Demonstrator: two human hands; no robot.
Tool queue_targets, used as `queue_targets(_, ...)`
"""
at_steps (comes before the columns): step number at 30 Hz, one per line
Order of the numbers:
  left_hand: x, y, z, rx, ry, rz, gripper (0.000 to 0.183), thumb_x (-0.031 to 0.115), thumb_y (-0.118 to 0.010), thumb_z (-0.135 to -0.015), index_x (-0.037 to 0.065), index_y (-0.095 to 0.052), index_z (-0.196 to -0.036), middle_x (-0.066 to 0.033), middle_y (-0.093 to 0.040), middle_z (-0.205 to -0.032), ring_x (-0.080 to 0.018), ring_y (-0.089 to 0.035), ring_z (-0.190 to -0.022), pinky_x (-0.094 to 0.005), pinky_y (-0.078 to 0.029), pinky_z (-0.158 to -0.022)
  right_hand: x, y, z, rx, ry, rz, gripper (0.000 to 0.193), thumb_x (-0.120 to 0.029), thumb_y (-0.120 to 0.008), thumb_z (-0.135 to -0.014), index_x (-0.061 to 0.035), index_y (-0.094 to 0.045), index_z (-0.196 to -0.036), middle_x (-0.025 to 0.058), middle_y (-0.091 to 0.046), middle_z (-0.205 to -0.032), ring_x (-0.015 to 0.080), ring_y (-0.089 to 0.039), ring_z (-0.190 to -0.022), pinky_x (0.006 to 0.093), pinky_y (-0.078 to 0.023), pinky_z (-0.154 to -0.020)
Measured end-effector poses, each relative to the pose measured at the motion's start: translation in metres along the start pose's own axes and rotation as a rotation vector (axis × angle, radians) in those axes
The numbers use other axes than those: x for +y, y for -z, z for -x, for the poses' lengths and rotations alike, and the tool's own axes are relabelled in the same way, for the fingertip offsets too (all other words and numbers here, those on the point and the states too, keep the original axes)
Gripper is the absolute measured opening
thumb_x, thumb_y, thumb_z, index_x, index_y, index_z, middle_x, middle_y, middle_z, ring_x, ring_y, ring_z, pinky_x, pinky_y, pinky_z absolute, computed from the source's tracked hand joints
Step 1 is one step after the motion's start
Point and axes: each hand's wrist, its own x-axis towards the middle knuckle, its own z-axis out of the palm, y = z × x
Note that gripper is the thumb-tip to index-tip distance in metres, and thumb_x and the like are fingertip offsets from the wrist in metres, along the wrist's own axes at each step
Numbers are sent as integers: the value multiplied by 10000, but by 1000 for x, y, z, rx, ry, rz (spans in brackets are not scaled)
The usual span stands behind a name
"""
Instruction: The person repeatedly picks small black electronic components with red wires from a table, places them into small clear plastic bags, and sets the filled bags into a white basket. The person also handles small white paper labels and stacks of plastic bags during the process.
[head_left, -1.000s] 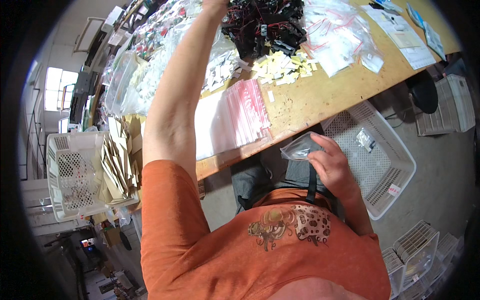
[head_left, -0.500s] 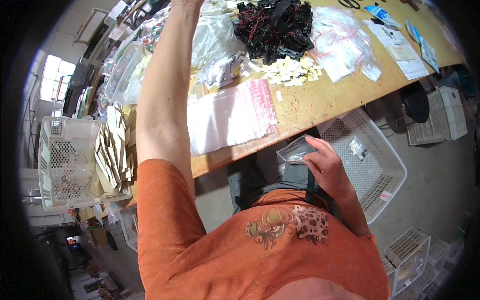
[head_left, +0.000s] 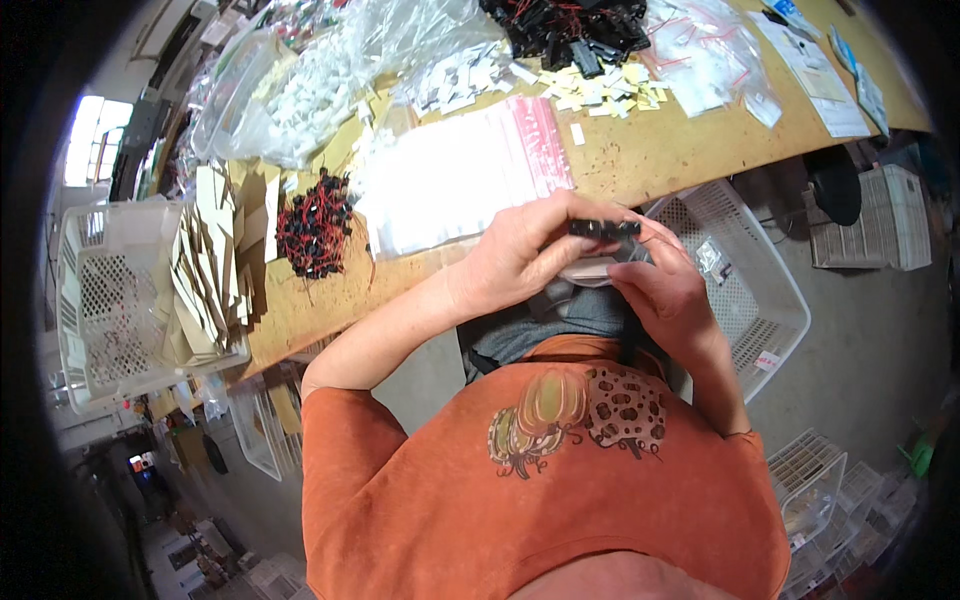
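In front of my waist, just off the table's edge, my two hands are together. My left hand [head_left: 518,252] is closed on a black rectangular plastic part [head_left: 604,229] that looks like a battery holder. My right hand [head_left: 672,296] pinches a small clear zip bag [head_left: 588,271], directly below the black part. Whether the part is inside the bag's mouth or just above it, I cannot tell. Beyond my hands lies a stack of flat clear zip bags [head_left: 450,175] with pink-red edges. My fingers partly hide both held things.
A heap of black parts with red wires [head_left: 570,28] lies at the back, near yellow pieces [head_left: 605,90] and white pieces [head_left: 460,80]. Small black wired parts [head_left: 316,225] lie at left by a crate of cardboard pieces [head_left: 212,260]. A white basket [head_left: 790,325] stands at right.
My left hand has come back from the far side of the table to my right hand, now with the black battery holder. The wired parts at left have come into view.
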Motion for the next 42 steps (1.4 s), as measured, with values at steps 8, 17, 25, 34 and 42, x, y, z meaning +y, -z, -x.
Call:
queue_targets(8, 0, -9, 40, -406, 143, -848, 124, 193, -611, -897, 79, -633, -939, -108, -679, -708, -322, -704, -622, -454, -545, -525, -9, -45, 4, -202, 113, -98, 104, 17, -754, -837, 51, -678, -901, 219, -600, -1377, 421, -576, -1286, 475, -470, -1091)
queue_targets(17, -11, 93, 13, -28, 106, -724, 180, 207, -684, -913, 128, -719, -1071, -151, -701, -872, -366, -694, -773, -419, -569, -707, -5, -42, 4, -207, -8, -63, 172, 11, -708, -853, 7, -662, -1019, 215, -588, -1398, 409, -573, -1295, 450, -490, -1076)
queue_targets(25, -144, 273, 37, 231, 569, -1369, 262, 101, -639, -907, 53, -655, -1164, -147, -691, -1187, -329, -641, -1148, -444, -541, -943, 4, -44, 6, -177, 32, -54, 159, 44, -722, -806, 4, -660, -947, 215, -611, -1354, 412, -594, -1262, 448, -527, -1028)
queue_targets(34, -179, 303, 23, 654, 753, -883, 442, 384, -604, -929, 5, -623, -1157, -272, -717, -1053, -453, -679, -1033, -493, -515, -941, 10, -45, 2, -199, -22, -41, 112, 22, -706, -814, 6, -669, -918, 225, -623, -1332, 407, -595, -1256, 447, -521, -1032)
queue_targets(42, -173, 305, 15, 548, 845, -1048, 553, 510, -699, -883, 18, -695, -1137, -150, -755, -1093, -302, -718, -984, -431, -560, -855, 7, -45, 6, -186, -16, -37, 111, 0, -691, -831, 8, -690, -942, 221, -635, -1287, 397, -605, -1239, 458, -511, -1044)
